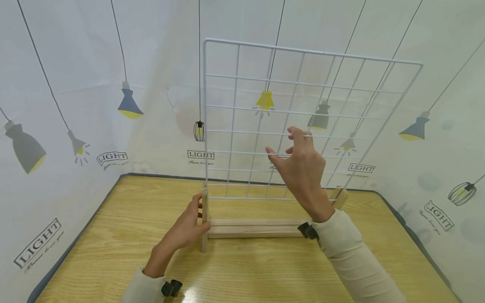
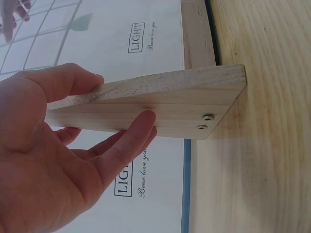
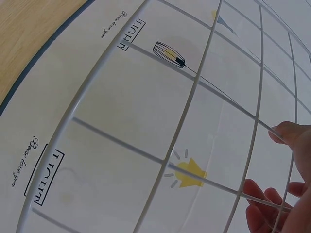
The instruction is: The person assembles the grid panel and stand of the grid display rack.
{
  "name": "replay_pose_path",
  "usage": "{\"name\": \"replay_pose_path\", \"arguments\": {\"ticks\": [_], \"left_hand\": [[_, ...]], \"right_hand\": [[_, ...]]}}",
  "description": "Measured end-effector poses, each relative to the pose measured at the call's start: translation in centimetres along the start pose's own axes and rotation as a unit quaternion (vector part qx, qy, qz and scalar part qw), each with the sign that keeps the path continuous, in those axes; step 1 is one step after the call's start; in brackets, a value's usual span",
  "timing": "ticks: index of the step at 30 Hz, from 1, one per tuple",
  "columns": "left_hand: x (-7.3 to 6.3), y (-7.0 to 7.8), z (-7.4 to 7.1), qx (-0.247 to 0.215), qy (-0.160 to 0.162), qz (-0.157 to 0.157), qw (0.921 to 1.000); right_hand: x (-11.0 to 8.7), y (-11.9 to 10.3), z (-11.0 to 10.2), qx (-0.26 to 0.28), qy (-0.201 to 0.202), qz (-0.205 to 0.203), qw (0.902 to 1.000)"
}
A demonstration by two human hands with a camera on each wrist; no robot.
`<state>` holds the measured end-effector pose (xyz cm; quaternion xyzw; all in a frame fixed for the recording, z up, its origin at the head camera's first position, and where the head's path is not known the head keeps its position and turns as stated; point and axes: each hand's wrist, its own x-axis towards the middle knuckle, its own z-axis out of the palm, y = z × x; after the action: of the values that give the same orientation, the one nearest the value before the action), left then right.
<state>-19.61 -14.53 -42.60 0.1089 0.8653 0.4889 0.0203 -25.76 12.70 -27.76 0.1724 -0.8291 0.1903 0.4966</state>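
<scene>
The wire grid [image 1: 288, 112] stands up and leans above a wooden frame, its bottom edge running roughly from 9 to 3 o'clock between the two end boards. From the left hand [image 1: 187, 225], the grid's middle lies between 1 and 2 o'clock; from the right hand [image 1: 303, 166] it is close by, at about 12 o'clock, so the right is nearer. The left hand pinches the near-upright left board [image 2: 175, 104], thumb on one side and fingers on the other, just below the grid's lower corner at 7 o'clock. The right hand is among the wires, thumb and fingers bent and spread apart; whether they grasp a wire I cannot tell from these angles. The right board [image 1: 341, 198] sits at about 4 o'clock from that hand, and the bottom rails [image 1: 254, 231] lie at about 3 o'clock from the left one.

The grid is thin white wire in open squares, with a thicker rim and rounded corners. The frame is pale bare wood, two metal screw heads [image 2: 208, 117] showing on the left board's outer face
</scene>
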Motion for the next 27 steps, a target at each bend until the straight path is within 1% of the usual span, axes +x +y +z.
{"name": "replay_pose_path", "arguments": {"ticks": [13, 23, 27], "left_hand": [[0.14, -0.1, 0.34, 0.006, 0.005, -0.003, 1.0], [-0.09, 0.29, 0.03, 0.011, 0.003, -0.007, 0.9999], [-0.17, 0.35, -0.17, 0.016, -0.002, -0.006, 0.9999]], "right_hand": [[-0.32, 0.13, 0.05, -0.003, -0.004, 0.004, 1.0], [-0.58, 0.07, 0.17, -0.006, -0.009, 0.0, 0.9999], [-0.64, 0.08, 0.26, -0.008, -0.012, 0.0, 0.9999]]}}
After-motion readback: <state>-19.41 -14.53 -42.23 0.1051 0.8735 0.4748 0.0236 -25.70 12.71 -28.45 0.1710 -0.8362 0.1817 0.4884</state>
